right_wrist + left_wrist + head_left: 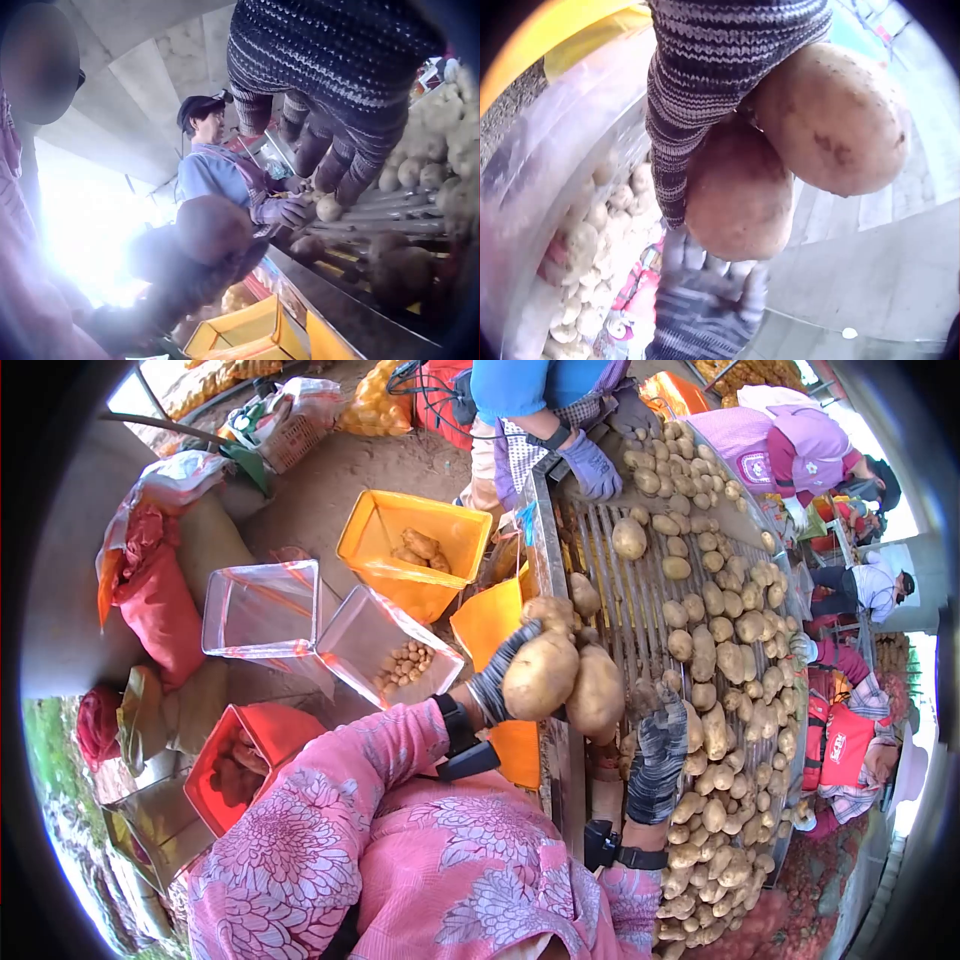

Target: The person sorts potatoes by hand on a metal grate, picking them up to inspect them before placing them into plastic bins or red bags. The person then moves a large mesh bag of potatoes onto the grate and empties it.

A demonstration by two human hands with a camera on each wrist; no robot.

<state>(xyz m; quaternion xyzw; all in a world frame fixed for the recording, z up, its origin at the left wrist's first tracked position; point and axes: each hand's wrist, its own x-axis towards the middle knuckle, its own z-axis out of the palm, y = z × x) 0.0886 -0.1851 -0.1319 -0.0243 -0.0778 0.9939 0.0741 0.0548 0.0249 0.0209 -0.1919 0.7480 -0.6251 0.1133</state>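
My left hand [493,678], in a dark striped knit glove, grips large tan potatoes [540,676] over the metal edge of the sorting rack. Two of them show in the left wrist view, one potato [741,196] under the gloved fingers and another [838,120] beside it. My right hand [657,752] is over the rack with its fingers loosely bent and holds nothing. In the right wrist view the fingers of that hand [322,90] hang above the rollers, close to a small potato [328,208]; whether they touch it I cannot tell.
Many potatoes [735,740] cover the slatted rack [628,595]. Left of it stand a yellow crate [440,595] with a few potatoes, two clear-lined crates [262,650], one holding small potatoes, and a red crate [300,730]. Several people work around the rack, one with a purple glove [592,466].
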